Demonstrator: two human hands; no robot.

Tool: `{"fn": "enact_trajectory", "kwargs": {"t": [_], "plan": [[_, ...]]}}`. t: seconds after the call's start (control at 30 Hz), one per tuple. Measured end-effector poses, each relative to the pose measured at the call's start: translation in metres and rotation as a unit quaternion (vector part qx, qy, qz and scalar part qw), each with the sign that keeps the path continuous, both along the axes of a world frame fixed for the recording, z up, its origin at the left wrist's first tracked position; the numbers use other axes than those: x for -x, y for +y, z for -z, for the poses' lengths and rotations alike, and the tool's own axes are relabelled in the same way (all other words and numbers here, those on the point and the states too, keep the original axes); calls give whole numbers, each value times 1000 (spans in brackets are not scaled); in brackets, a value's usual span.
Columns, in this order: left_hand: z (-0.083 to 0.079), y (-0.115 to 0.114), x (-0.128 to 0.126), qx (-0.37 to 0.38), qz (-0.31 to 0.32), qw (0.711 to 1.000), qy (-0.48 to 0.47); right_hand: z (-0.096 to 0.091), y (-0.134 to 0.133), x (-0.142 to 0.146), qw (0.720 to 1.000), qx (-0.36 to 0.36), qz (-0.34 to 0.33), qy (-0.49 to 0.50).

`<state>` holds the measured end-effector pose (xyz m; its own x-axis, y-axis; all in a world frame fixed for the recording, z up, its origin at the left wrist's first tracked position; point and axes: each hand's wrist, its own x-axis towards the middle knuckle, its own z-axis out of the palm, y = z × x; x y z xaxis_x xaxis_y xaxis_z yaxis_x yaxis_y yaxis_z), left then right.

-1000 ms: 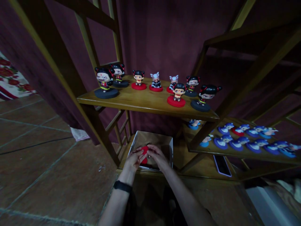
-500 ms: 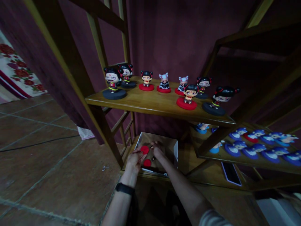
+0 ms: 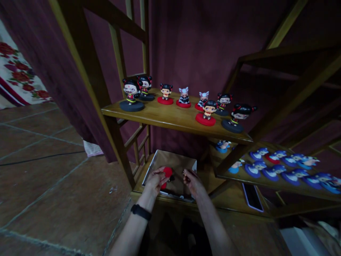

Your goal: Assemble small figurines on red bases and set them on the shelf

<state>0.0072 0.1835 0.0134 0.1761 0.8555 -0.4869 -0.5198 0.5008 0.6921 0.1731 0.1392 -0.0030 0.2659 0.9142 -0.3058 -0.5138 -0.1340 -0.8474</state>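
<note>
Over a shallow cardboard box (image 3: 183,159) on the bottom shelf, my left hand (image 3: 155,180) is closed on a round red base (image 3: 167,172), pinched at its edge. A second red base (image 3: 163,186) shows partly below it in the box. Beside that lies a small dark piece (image 3: 172,178), too dim to name. My right hand (image 3: 192,182), above the box's right side, has its fingers pinched on a small dark piece (image 3: 183,172); its kind does not show.
Above the box, a wooden shelf (image 3: 170,121) carries several figurines on red or dark bases, such as a black-haired figurine (image 3: 131,93). Blue-based figurines (image 3: 254,168) fill a lower right shelf. A phone (image 3: 252,197) lies right of the box. A wooden post (image 3: 117,153) stands left.
My right hand has lifted and moved right, away from my left hand, with a small dark piece in its fingers. My left hand still holds the red base. The view has shifted slightly.
</note>
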Motion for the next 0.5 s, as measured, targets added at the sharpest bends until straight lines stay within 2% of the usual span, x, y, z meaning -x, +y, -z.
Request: {"fn": "enact_trajectory", "kwargs": {"t": [0.13,0.23,0.4,0.5], "plan": [[0,-10,-13,-10,30,999,-8,-13,-4,13,998,-55,-5,-17],[1,-13,-18,-23,28,999,-2,-16,-1,21,994,-61,-21,-86],[4,-13,-22,-40,17,999,-10,-5,3,18,959,-56,-31,-278],[5,-13,-24,-42,13,999,-32,1,5,13,941,-70,-35,-330]]}}
